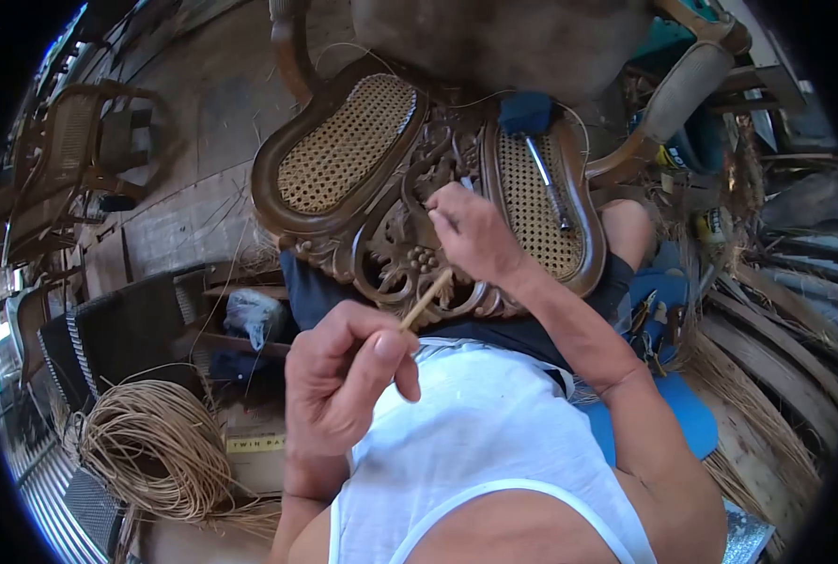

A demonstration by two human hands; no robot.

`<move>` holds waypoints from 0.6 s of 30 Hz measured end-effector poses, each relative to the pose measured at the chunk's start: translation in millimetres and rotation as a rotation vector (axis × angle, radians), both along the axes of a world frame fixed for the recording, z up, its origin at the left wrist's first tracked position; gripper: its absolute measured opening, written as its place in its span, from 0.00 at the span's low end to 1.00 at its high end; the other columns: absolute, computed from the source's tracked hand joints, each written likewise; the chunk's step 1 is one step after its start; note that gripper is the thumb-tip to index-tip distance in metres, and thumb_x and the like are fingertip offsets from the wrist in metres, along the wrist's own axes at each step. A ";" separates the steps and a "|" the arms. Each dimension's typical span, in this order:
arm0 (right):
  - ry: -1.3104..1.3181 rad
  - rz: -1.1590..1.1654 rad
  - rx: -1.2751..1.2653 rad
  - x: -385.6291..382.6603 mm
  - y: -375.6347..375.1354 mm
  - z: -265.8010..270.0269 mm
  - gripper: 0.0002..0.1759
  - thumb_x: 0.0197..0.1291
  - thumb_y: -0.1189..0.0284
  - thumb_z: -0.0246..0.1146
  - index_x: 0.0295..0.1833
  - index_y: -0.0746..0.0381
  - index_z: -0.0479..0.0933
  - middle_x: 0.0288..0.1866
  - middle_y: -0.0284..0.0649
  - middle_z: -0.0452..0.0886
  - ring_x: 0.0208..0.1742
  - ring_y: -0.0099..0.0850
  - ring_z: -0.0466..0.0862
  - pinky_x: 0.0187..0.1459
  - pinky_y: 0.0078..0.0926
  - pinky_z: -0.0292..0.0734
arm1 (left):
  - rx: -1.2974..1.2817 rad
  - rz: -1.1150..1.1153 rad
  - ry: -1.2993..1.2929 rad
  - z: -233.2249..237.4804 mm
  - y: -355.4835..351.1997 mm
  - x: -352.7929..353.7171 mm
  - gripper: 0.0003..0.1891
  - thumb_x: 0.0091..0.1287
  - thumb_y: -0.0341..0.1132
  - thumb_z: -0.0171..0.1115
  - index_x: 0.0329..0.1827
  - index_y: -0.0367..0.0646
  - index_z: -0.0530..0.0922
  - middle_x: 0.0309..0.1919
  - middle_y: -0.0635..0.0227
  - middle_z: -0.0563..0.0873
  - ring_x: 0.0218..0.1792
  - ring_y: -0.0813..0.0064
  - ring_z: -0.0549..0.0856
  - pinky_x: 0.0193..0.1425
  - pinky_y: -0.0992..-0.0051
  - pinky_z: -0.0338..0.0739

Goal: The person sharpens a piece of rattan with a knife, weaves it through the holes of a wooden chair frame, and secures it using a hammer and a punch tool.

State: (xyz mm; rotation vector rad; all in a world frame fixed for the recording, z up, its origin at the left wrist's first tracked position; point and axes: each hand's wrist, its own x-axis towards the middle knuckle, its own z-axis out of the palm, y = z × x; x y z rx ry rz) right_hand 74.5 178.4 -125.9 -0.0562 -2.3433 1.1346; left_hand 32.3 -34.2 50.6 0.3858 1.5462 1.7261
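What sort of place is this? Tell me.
Likely a cane-furniture workshop: a carved chair back with woven cane panels, a coil of cane on the floor, more cane chairs nearby.

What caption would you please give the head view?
Left hand pinches cane strip; right hand rests on the carved chair back.

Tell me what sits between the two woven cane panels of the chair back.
In the head view, a carved wooden centre piece with leaf and grape shapes fills that gap; the right hand rests on it.
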 end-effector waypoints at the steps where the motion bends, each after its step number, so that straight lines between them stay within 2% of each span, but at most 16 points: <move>1: -0.347 -0.090 -0.118 1.6 13.5 0.5 0.06 0.56 0.83 0.65 0.39 0.66 0.76 0.36 0.47 0.83 0.35 0.43 0.85 0.38 0.34 0.79 | -0.020 -0.009 0.012 -3.2 0.3 -4.6 0.13 0.78 0.35 0.56 0.39 0.34 0.78 0.24 0.68 0.84 0.25 0.84 0.80 0.32 0.84 0.71; 2: -0.690 -0.182 -0.241 1.8 27.0 -0.6 0.06 0.55 0.81 0.66 0.38 0.67 0.77 0.33 0.45 0.84 0.31 0.39 0.85 0.35 0.33 0.78 | -0.048 -0.019 0.029 -9.4 1.0 -12.4 0.13 0.78 0.36 0.56 0.40 0.34 0.78 0.24 0.68 0.84 0.25 0.84 0.80 0.31 0.84 0.70; 3: -0.735 -0.120 -0.425 0.0 47.8 -11.3 0.07 0.53 0.80 0.67 0.38 0.66 0.77 0.31 0.42 0.84 0.29 0.34 0.84 0.32 0.30 0.78 | -0.108 0.032 0.003 -25.6 3.3 -18.8 0.13 0.79 0.39 0.56 0.43 0.36 0.78 0.24 0.68 0.84 0.26 0.85 0.80 0.30 0.85 0.68; 4: -0.777 -0.057 -0.610 -1.7 70.2 -28.8 0.07 0.52 0.79 0.68 0.37 0.66 0.78 0.28 0.40 0.84 0.27 0.29 0.84 0.29 0.28 0.77 | -0.162 0.093 0.069 -42.7 6.0 -24.8 0.14 0.79 0.41 0.55 0.44 0.37 0.78 0.24 0.69 0.85 0.23 0.89 0.75 0.27 0.86 0.64; 6: -0.836 -0.052 -0.668 -4.4 108.2 -65.3 0.08 0.49 0.78 0.71 0.36 0.67 0.81 0.27 0.38 0.83 0.24 0.24 0.81 0.26 0.26 0.75 | -0.190 0.112 0.026 -75.3 -1.8 -37.1 0.13 0.79 0.41 0.55 0.44 0.38 0.78 0.24 0.70 0.85 0.21 0.93 0.68 0.25 0.88 0.58; 7: -0.850 -0.044 -0.718 -6.8 120.0 -65.6 0.09 0.49 0.79 0.73 0.36 0.66 0.81 0.26 0.37 0.83 0.23 0.25 0.81 0.24 0.26 0.74 | -0.189 0.107 0.021 -84.6 -5.1 -38.4 0.13 0.79 0.41 0.55 0.44 0.38 0.78 0.24 0.70 0.85 0.21 0.93 0.68 0.25 0.88 0.58; 8: -0.854 -0.048 -0.717 -12.1 127.4 -65.6 0.09 0.49 0.79 0.73 0.36 0.66 0.81 0.26 0.37 0.83 0.23 0.25 0.81 0.24 0.26 0.74 | -0.199 0.134 0.014 -91.8 -8.1 -38.8 0.13 0.79 0.41 0.55 0.44 0.39 0.78 0.24 0.70 0.85 0.20 0.93 0.65 0.24 0.89 0.56; 10: -0.996 -0.141 -0.475 -24.5 141.3 -66.6 0.10 0.49 0.78 0.75 0.36 0.67 0.81 0.25 0.37 0.82 0.22 0.25 0.80 0.22 0.26 0.73 | -0.208 0.162 0.005 -101.0 -12.1 -37.7 0.13 0.79 0.41 0.55 0.44 0.39 0.78 0.24 0.70 0.85 0.19 0.94 0.63 0.23 0.89 0.55; 11: -1.044 -0.122 -0.523 -32.4 149.2 -71.8 0.10 0.48 0.77 0.77 0.31 0.66 0.82 0.23 0.38 0.83 0.21 0.25 0.81 0.22 0.27 0.73 | -0.219 0.180 -0.011 -103.7 -13.8 -37.3 0.13 0.79 0.41 0.55 0.44 0.39 0.78 0.24 0.70 0.84 0.19 0.94 0.63 0.23 0.89 0.54; 12: -1.043 -0.124 -0.521 -40.2 156.4 -80.1 0.10 0.48 0.77 0.77 0.31 0.66 0.82 0.23 0.38 0.83 0.21 0.25 0.81 0.22 0.27 0.73 | -0.230 0.198 -0.028 -106.2 -15.4 -37.4 0.13 0.79 0.41 0.55 0.44 0.39 0.78 0.24 0.69 0.84 0.19 0.94 0.63 0.22 0.89 0.53; 14: -1.084 -0.188 -0.432 -52.0 166.4 -99.5 0.18 0.47 0.77 0.78 0.39 0.66 0.76 0.23 0.37 0.81 0.20 0.23 0.78 0.21 0.24 0.72 | -0.236 0.196 -0.049 -110.2 -16.3 -38.6 0.13 0.79 0.41 0.56 0.45 0.39 0.79 0.24 0.67 0.84 0.18 0.93 0.65 0.22 0.88 0.55; 16: -1.074 -0.273 -0.335 -52.7 173.5 -121.9 0.18 0.48 0.75 0.79 0.37 0.65 0.75 0.21 0.36 0.80 0.19 0.23 0.78 0.21 0.24 0.72 | -0.253 0.217 -0.053 -112.4 -13.9 -38.7 0.14 0.79 0.42 0.57 0.44 0.39 0.78 0.24 0.67 0.84 0.18 0.93 0.64 0.22 0.88 0.54; 18: -0.918 -0.497 -0.199 -49.6 169.6 -121.5 0.13 0.45 0.72 0.81 0.26 0.64 0.82 0.22 0.40 0.84 0.24 0.24 0.83 0.27 0.25 0.76 | -0.263 0.236 -0.066 -113.6 -12.3 -40.9 0.13 0.78 0.41 0.58 0.44 0.39 0.79 0.24 0.69 0.84 0.19 0.92 0.66 0.23 0.87 0.56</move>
